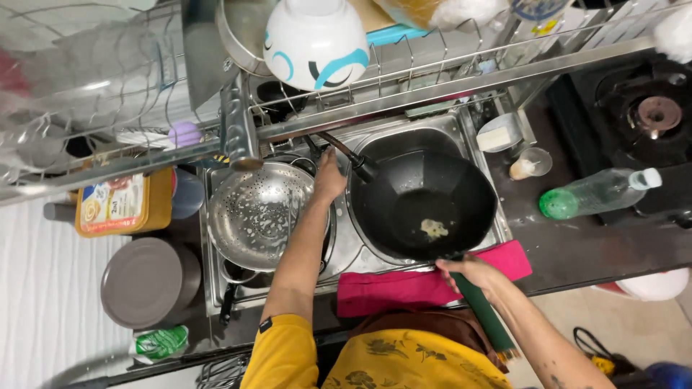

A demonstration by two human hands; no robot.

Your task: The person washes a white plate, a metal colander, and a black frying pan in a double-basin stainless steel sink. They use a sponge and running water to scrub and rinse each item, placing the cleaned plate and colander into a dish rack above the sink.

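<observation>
Hands first: my right hand (472, 276) is wrapped tight around the dark green handle (481, 311) of the black round-bottomed wok (425, 205), holding it over the right part of the steel sink (346, 252), while my left hand (329, 176) reaches far into the middle of the sink, fingers curled near the dark tap hose (344, 153); whether it grips anything I cannot tell. A small pale smear of food (433, 229) sits in the bottom of the wok. Left of my forearm, a shiny perforated steel colander (259, 212) rests in the sink, speckled with suds. A bright pink folded cloth (425, 282) lies along the near edge of the sink, just under the wok. On the dark tabletop (562, 245) to the right, a clear plastic bottle with a green base and white cap (598, 192) lies on its side, with a small clear glass cup (530, 163) farther back and a black gas burner (652, 115) at the far right. To the left stand a yellow rectangular tub (122, 205) and a round grey lid (148, 282). Above the sink, on the wire dish rack (432, 68), a white bowl with blue swirls (316, 42) sits upside down.
</observation>
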